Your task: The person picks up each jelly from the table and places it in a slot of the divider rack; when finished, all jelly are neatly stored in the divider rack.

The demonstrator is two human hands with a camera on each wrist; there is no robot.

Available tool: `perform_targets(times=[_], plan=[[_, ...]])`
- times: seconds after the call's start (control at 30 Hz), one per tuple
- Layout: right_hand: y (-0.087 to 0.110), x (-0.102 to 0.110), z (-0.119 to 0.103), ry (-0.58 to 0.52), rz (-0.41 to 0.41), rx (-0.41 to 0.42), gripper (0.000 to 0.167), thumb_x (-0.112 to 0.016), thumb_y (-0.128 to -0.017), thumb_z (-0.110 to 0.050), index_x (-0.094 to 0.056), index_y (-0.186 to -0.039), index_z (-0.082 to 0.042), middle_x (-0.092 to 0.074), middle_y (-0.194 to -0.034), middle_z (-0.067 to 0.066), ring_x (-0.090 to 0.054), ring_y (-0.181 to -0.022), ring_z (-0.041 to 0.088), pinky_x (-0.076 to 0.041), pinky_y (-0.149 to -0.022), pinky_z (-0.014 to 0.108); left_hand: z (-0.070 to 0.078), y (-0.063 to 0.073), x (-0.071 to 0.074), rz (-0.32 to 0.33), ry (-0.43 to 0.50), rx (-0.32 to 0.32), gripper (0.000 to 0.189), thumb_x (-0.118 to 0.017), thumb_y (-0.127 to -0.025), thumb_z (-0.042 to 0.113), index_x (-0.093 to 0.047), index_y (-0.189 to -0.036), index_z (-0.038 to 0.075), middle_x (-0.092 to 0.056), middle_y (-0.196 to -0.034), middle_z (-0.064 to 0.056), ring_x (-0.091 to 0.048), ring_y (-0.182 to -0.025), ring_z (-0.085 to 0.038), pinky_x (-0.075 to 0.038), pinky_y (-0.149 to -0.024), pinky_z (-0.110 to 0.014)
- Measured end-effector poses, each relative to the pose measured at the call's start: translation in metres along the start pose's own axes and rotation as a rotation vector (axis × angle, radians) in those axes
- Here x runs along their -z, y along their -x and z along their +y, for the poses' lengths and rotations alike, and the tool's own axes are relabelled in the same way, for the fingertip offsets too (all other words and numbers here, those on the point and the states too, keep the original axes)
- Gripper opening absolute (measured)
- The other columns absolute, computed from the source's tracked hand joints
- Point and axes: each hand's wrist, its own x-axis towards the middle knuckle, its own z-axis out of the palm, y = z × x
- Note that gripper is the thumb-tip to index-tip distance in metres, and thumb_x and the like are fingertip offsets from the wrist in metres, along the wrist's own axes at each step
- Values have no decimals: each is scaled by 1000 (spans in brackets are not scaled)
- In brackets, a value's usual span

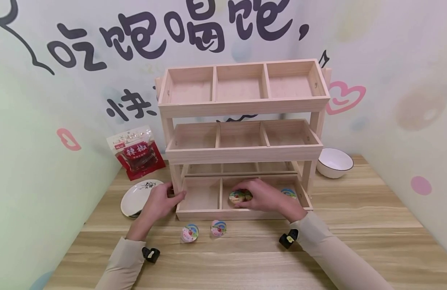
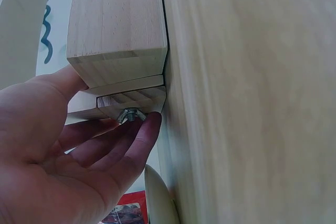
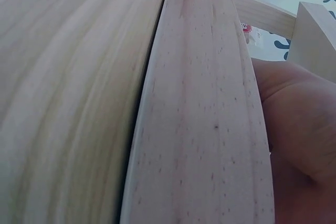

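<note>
A three-tier wooden rack (image 1: 245,155) stands on the table, each tier split into three compartments. At its lower left corner, my left hand (image 1: 161,200) grips the frame; the left wrist view shows its fingers (image 2: 149,132) curled beside a wing nut (image 2: 131,115). My right hand (image 1: 261,196) reaches into the bottom tier's middle compartment, thumb and fingers around a small jelly cup (image 1: 236,197) with a colourful lid. A second cup (image 1: 248,195) shows partly beneath that hand. The front board (image 3: 199,114) hides the right fingertips in the right wrist view.
Two more jelly cups, one pink-lidded (image 1: 190,233) and another beside it (image 1: 218,228), lie before the rack. One cup (image 1: 289,193) sits in the bottom right compartment. A plate (image 1: 130,199) and red food bag (image 1: 139,155) are left; a white bowl (image 1: 335,162) stands right.
</note>
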Motion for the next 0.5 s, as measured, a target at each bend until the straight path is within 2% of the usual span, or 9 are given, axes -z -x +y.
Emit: perform_targets(times=[0.33,0.5], plan=[[6,6,-3,-82,32,39,40,-79,-101,-34,-75,-134,-12,-78,-125,1,-73,-107,15,-63,-94,43,3,0,0,-5,10,-2,50,-72,-105,32,-64,-137,-5,-75,-128,-25,-72,-109,-31,-64,-98,-52],[10,9,-20,-18,119,126,34,-78,-102,-30,-75,-131,-13,-78,-129,3,-73,-117,20,-62,-99,44,4,2,2,-8,9,6,50,-71,-105,32,-64,-138,-5,-74,-129,-25,-72,-110,-31,-64,-98,-52]])
